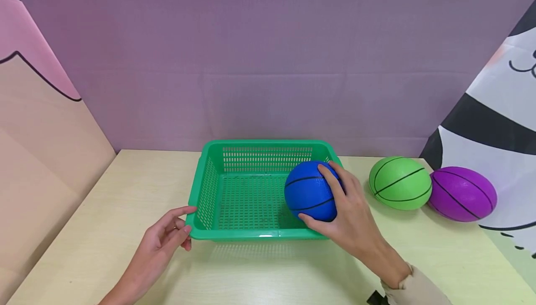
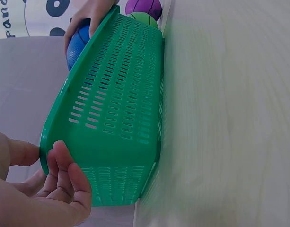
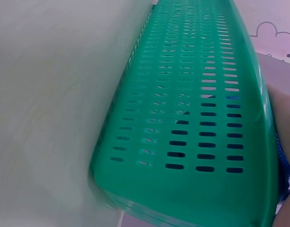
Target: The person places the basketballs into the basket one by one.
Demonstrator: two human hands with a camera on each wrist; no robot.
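Blue round ball with black seams (image 1: 310,192) sits at the right end of a green rectangular plastic basket with slotted walls (image 1: 259,235), its lower part below the rim and its top standing above it. From where I stand, I can't tell whether it touches the basket floor. The person's right hand (image 1: 356,221) grips it from the right, fingers curved over the top and thumb on the near side. Their left hand (image 1: 161,242) pinches the basket's near left corner. Well to the basket's right, a light green ball with black lines (image 1: 399,184) touches a glossy purple ball with black lines (image 1: 462,194). All of it is on a pale wood-grain table (image 1: 104,230), with a greyish-purple cloth backdrop (image 1: 268,53) behind and a panda-print panel (image 1: 498,109) at the right.
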